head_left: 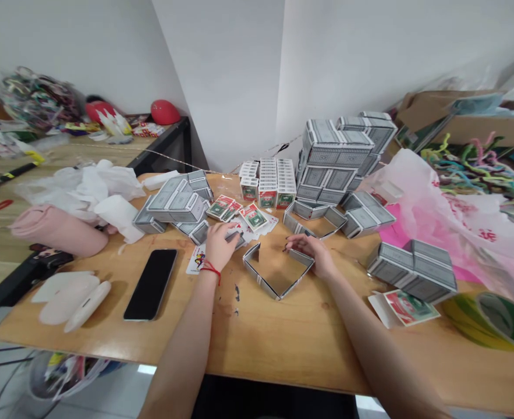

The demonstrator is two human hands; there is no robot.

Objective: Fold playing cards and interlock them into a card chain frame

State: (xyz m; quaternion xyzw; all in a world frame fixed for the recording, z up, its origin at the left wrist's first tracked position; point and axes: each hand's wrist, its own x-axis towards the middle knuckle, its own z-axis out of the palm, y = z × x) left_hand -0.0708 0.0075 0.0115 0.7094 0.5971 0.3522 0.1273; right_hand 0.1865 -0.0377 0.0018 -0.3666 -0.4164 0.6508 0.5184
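Note:
My left hand (219, 244) reaches into a loose pile of card packs (239, 224) near the table's middle, fingers curled on a grey pack; a red string circles the wrist. My right hand (311, 251) rests on the far right corner of an open, empty grey cardboard sleeve (278, 273) lying flat on the wooden table (283, 337), fingers bent and touching its rim. A second open sleeve (315, 218) lies just behind it.
A black phone (151, 283) lies left of my left arm. Stacked grey cartons (344, 157) and rows of small packs (268, 183) stand at the back. More cartons (414, 270) and a pink plastic bag (449, 227) sit right. White tissue (86, 192) lies left.

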